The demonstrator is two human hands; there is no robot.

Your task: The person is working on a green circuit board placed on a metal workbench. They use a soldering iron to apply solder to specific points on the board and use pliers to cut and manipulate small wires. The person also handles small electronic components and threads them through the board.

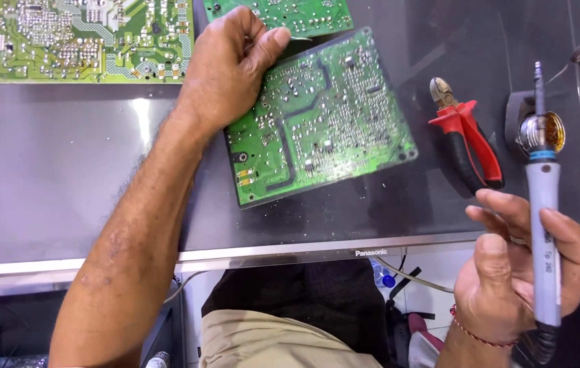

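Grey glossy worktop (51, 177): left hand (225, 68) pinches a thin wire (301, 38) over the green circuit board (320, 119); right hand (525, 272) grips a soldering iron (544, 204) upright, red cutters (470, 136) nearby.

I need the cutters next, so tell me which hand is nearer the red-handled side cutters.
Right. The right hand, holding the soldering iron, sits just below the side cutters. The left hand rests on the circuit board, farther left.

Left arm extended forward and up across view, forearm bare, wrist slightly bent. Left hand (232, 65) knuckles up, fingers curled, thumb and forefinger pinched together at the tip. Right hand (518, 272) low at right, palm toward the body, fingers wrapped in a loose upright grip, thumb forward.
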